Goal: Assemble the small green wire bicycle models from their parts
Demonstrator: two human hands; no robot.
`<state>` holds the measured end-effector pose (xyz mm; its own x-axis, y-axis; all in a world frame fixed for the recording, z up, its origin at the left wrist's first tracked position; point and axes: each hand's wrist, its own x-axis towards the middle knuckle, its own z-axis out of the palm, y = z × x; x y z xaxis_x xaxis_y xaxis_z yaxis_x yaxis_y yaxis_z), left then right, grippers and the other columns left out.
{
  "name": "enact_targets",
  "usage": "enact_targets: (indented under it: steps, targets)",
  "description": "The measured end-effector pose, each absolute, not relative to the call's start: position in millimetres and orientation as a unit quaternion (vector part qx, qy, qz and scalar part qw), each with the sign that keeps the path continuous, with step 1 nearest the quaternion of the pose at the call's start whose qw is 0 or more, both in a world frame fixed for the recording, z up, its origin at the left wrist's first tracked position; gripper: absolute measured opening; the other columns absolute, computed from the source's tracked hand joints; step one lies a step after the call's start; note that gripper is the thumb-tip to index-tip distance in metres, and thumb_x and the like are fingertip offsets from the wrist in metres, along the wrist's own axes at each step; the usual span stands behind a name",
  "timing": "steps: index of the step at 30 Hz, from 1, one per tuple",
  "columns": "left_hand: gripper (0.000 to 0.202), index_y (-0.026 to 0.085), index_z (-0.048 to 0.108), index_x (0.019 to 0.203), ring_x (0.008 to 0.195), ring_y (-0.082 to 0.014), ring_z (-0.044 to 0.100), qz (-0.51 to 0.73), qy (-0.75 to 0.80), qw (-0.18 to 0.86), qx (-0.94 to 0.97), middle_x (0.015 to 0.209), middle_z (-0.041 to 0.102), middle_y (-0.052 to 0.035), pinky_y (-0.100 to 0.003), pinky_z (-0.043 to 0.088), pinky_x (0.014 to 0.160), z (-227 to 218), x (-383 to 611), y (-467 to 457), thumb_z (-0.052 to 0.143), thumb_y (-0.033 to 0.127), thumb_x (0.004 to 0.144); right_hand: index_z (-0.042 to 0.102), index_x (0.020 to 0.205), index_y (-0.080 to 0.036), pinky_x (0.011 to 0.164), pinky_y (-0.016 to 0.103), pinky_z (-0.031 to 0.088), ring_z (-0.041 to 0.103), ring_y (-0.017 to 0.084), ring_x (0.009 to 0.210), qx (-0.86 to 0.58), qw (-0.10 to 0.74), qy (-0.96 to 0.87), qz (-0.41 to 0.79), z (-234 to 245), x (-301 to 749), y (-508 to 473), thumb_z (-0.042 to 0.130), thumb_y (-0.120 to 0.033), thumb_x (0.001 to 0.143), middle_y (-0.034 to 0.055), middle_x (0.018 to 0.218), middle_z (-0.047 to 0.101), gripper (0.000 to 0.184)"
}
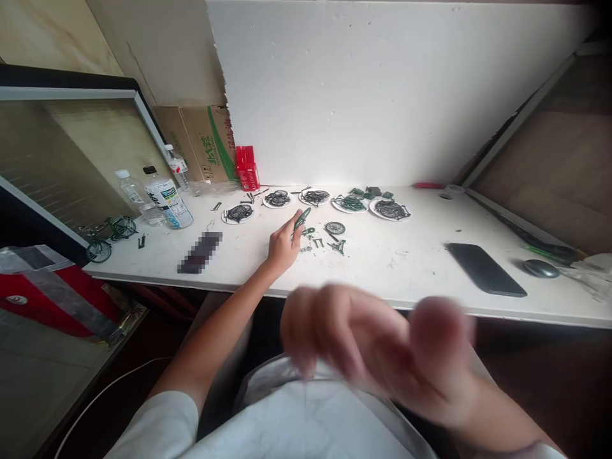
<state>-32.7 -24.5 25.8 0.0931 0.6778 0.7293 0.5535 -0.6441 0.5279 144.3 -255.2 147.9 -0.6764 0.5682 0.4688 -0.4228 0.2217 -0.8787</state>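
Note:
My left hand (284,245) is above the white table, its fingers closed around a slim dark green model bicycle part (302,218), seen nearly edge-on. Just right of it on the tabletop lie a spoked toy wheel (335,227), a green branching piece (337,247) and several small green bits. My right hand (363,344) is raised close to the camera, in front of the table's edge and blurred. Its fingers are half curled with the thumb standing apart, and nothing shows in it. An assembled green model bicycle (112,237) stands at the table's left end.
White plates of model parts line the back, including a plate (228,220) of dark wheels and a plate (405,218) at the right. Bottles (178,210) and a red box (247,169) stand left. A black phone (485,269) and a mouse (541,268) lie right.

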Motion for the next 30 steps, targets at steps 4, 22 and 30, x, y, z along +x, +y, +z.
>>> enact_targets:
  steps: [4,22,30]
  targets:
    - [0.052,0.020,0.059,0.156,0.128,-0.0282,0.073,0.528,0.433,0.068,0.728,0.149,0.070,-0.0110,-0.041,0.058,0.112,24,-32,-24,0.046,0.046,0.112,0.030,0.071,-0.025,0.057,0.031,0.034,0.032,0.015,0.059,-0.189,0.577,-0.645,0.464,133,128,-157,0.083,-0.064,0.088,-0.0046,0.064,0.032,0.068]
    - [0.047,0.018,0.066,0.149,0.115,-0.0257,0.079,0.524,0.400,0.047,0.751,0.131,0.079,-0.0137,-0.037,0.061,0.105,17,-18,-37,0.048,0.041,0.111,0.076,0.106,-0.025,0.065,0.039,0.056,0.075,0.026,0.089,-0.367,0.553,-0.743,0.084,39,160,-36,0.061,-0.050,0.106,0.0101,0.105,0.082,0.029]
    - [0.049,0.020,0.065,0.151,0.115,-0.0252,0.079,0.500,0.413,0.037,0.760,0.130,0.080,-0.0137,-0.037,0.061,0.106,15,-19,-36,0.045,0.042,0.112,0.078,0.108,-0.027,0.074,0.044,0.058,0.072,0.027,0.088,-0.357,0.554,-0.751,0.041,24,160,-31,0.059,-0.046,0.107,0.0096,0.093,0.079,0.026]
